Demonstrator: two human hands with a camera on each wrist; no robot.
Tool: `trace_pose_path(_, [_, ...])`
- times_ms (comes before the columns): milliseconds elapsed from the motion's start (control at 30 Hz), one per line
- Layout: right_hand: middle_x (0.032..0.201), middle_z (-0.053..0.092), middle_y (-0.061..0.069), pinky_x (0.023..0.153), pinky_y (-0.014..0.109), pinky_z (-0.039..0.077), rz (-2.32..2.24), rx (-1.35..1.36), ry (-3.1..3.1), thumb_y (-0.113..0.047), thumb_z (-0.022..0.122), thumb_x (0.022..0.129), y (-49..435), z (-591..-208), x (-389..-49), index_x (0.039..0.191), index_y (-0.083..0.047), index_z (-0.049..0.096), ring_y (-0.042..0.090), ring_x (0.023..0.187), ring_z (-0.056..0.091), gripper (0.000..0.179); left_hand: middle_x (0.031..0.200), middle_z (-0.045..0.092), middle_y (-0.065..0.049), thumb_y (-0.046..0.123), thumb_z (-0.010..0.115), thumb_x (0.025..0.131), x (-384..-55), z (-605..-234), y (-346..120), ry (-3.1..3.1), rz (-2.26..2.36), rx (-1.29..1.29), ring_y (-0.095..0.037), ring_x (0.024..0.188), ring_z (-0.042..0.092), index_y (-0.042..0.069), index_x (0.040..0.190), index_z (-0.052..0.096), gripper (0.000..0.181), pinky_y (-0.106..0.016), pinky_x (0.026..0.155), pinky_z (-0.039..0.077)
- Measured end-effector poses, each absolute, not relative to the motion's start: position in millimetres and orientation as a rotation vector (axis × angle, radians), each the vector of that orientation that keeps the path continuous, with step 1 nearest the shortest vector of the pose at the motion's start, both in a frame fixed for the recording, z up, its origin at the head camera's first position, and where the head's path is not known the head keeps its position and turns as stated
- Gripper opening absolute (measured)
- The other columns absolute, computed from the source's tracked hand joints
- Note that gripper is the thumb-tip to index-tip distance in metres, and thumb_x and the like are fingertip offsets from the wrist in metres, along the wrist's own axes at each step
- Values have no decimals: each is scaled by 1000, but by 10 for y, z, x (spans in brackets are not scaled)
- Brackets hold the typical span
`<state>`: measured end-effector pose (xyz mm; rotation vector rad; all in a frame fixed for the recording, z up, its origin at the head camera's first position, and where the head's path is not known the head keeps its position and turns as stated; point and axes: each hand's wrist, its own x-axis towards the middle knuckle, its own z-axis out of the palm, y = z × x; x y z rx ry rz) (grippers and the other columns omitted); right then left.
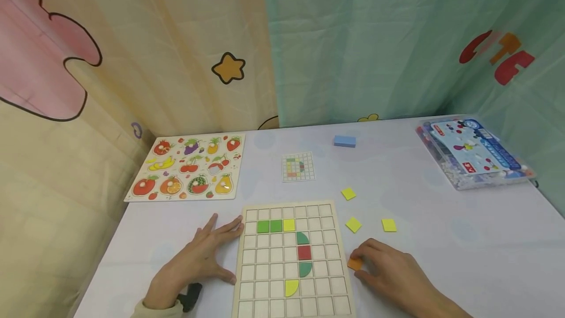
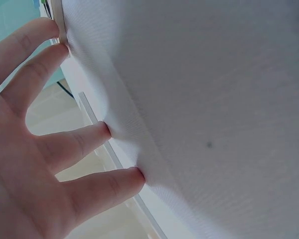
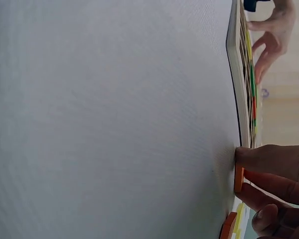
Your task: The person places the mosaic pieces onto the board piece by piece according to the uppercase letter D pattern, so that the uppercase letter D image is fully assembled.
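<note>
A wooden grid board [image 1: 261, 272] lies at the front of the table. On it sit two green squares [image 1: 269, 226], a yellow square [image 1: 289, 225], a red square [image 1: 304, 252], two teal quarter-circles [image 1: 305, 269] and a yellow quarter-circle [image 1: 291, 288]. To the right of the board, my right hand [image 1: 388, 271] pinches an orange tile [image 1: 354, 263] between thumb and fingers, low at the tabletop. My left hand [image 1: 200, 251] has its fingers spread, with thumb and fingertips at the board's left edge.
Three yellow square tiles [image 1: 353, 225] lie right of the board. Behind it is a small pattern card [image 1: 298, 167]. A fruit puzzle [image 1: 187, 168] lies back left, a blue block [image 1: 345, 141] at the back, a clear plastic box [image 1: 476, 151] back right.
</note>
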<state>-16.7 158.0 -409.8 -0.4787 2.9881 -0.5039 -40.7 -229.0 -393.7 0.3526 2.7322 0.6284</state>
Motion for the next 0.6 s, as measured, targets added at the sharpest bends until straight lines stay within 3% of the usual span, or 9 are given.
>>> trace_pose_path(600, [97, 58, -30, 74, 25, 56, -726, -717, 2976, -24, 86, 73, 1637, -4031, -153, 93, -31, 72, -5, 87, 59, 26, 156, 35, 9, 41, 95, 44, -406, -3942, -2278, 2739, 620, 349, -46, 147, 7, 16, 142, 54, 109, -77, 105, 13])
